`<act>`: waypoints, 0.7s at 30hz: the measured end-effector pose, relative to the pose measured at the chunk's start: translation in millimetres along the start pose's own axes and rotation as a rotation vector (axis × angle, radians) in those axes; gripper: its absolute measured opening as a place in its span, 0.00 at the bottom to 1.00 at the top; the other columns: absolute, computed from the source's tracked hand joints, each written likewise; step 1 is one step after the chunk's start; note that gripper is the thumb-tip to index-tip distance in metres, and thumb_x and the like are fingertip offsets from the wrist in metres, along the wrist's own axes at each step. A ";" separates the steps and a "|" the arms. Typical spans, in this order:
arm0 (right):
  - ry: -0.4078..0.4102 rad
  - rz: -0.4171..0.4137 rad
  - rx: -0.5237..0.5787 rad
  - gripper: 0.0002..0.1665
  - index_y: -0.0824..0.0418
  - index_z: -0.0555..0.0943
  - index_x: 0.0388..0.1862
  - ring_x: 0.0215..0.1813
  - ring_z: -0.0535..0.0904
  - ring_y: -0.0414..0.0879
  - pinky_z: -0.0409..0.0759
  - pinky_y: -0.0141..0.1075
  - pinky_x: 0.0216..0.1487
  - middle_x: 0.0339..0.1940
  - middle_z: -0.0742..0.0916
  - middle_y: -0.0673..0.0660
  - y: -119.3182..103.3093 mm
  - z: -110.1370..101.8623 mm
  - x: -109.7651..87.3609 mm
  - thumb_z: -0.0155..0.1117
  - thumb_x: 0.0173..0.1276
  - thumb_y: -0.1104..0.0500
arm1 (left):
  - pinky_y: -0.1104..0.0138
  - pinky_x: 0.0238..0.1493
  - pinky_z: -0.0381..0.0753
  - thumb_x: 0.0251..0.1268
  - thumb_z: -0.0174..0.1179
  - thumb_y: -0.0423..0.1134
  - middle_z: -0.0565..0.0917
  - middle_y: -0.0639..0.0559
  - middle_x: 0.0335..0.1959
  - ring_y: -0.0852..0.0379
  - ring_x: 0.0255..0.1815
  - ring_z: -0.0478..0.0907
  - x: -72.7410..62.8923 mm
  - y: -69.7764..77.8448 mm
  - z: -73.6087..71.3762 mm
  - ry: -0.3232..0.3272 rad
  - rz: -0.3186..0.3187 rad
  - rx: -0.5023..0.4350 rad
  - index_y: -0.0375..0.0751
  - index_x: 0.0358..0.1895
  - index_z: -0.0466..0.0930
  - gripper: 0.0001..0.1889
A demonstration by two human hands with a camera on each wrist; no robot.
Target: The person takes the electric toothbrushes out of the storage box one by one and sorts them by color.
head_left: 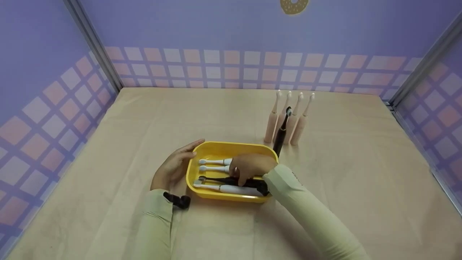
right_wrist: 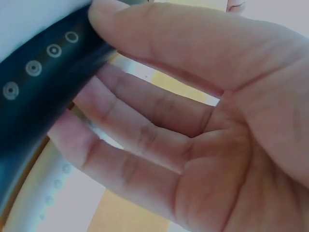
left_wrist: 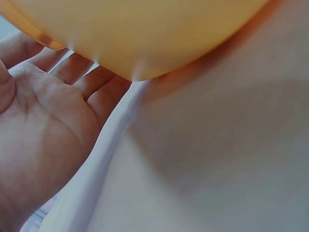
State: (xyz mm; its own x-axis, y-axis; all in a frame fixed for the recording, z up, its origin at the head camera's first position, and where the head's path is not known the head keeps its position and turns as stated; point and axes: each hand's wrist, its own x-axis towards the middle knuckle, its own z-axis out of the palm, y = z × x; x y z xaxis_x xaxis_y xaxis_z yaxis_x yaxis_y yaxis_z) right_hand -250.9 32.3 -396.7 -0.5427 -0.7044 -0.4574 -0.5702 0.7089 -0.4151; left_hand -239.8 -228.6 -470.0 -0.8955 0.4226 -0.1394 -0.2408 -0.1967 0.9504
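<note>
1. The black electric toothbrush [right_wrist: 46, 84] is inside the yellow tray [head_left: 234, 147], toward its near side, with my right hand [head_left: 252, 166] over the handle.
2. My right grip is narrow: thumb along one side of that handle, fingers against the other, pinching it.
3. My worry is the smooth, rounded handle. If thumb and fingertips don't oppose squarely, I judge it could roll out of the pinch and knock the pale electric toothbrush [head_left: 238, 189] just beside it, along the tray's near wall.
4. The black one's long axis runs along the tray's length, roughly level. Its brush head points at the tray's left end; the handle goes toward the right end, its base hard to make out under my wrist. I can't tell which way the bristles face.
5. Two white electric toothbrushes [head_left: 225, 168] lie nearer the tray's far side, heads also leftward, handles partly under my hand; a careless sweep might shove them askew.
6. My left hand [head_left: 172, 167] touches the tray's left end, its fingers extended; pushing there too hard could slide the tray across the tabletop [head_left: 162, 119].
7. Beyond the tray's far right corner stand four pale pink electric toothbrushes [head_left: 299, 130] and an upright black toothbrush [head_left: 280, 139]. On such slim bases, one bump could topple several.
</note>
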 end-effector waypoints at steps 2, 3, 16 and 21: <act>-0.006 0.002 -0.001 0.10 0.61 0.84 0.37 0.29 0.71 0.40 0.69 0.30 0.28 0.29 0.82 0.48 -0.2 -0.2 -0.4 0.71 0.54 0.67 | 0.64 0.67 0.70 0.74 0.42 0.32 0.57 0.45 0.76 0.51 0.71 0.65 -0.3 0.3 0.2 -0.002 0.001 0.000 0.46 0.77 0.52 0.29; -0.013 -0.006 -0.001 0.08 0.62 0.83 0.35 0.28 0.70 0.40 0.67 0.30 0.27 0.27 0.80 0.48 -0.1 -0.4 -0.7 0.71 0.55 0.67 | 0.64 0.67 0.70 0.74 0.42 0.32 0.57 0.45 0.76 0.51 0.71 0.65 -0.3 0.4 0.2 -0.003 0.001 -0.001 0.46 0.77 0.52 0.29; -0.037 0.028 0.110 0.20 0.56 0.83 0.51 0.31 0.76 0.42 0.76 0.32 0.29 0.45 0.86 0.52 8.5 -0.8 -5.4 0.70 0.59 0.63 | 0.63 0.67 0.70 0.73 0.42 0.32 0.58 0.46 0.76 0.51 0.71 0.64 0.9 0.0 0.4 0.010 -0.001 0.003 0.46 0.76 0.54 0.29; -0.052 0.004 0.053 0.15 0.54 0.84 0.47 0.29 0.75 0.41 0.75 0.32 0.30 0.39 0.84 0.48 11.2 -3.4 -4.8 0.70 0.60 0.61 | 0.63 0.67 0.70 0.73 0.42 0.31 0.61 0.46 0.74 0.50 0.71 0.65 1.4 -1.3 -0.8 0.020 -0.007 0.000 0.47 0.76 0.55 0.29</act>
State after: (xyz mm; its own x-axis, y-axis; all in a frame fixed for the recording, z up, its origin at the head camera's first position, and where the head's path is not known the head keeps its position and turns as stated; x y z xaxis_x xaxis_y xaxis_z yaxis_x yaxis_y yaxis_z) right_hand -256.7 43.5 -396.5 -0.5116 -0.6997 -0.4988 -0.5338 0.7137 -0.4536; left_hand -241.0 -228.4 -471.7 -0.9013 0.4059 -0.1515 -0.2470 -0.1940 0.9494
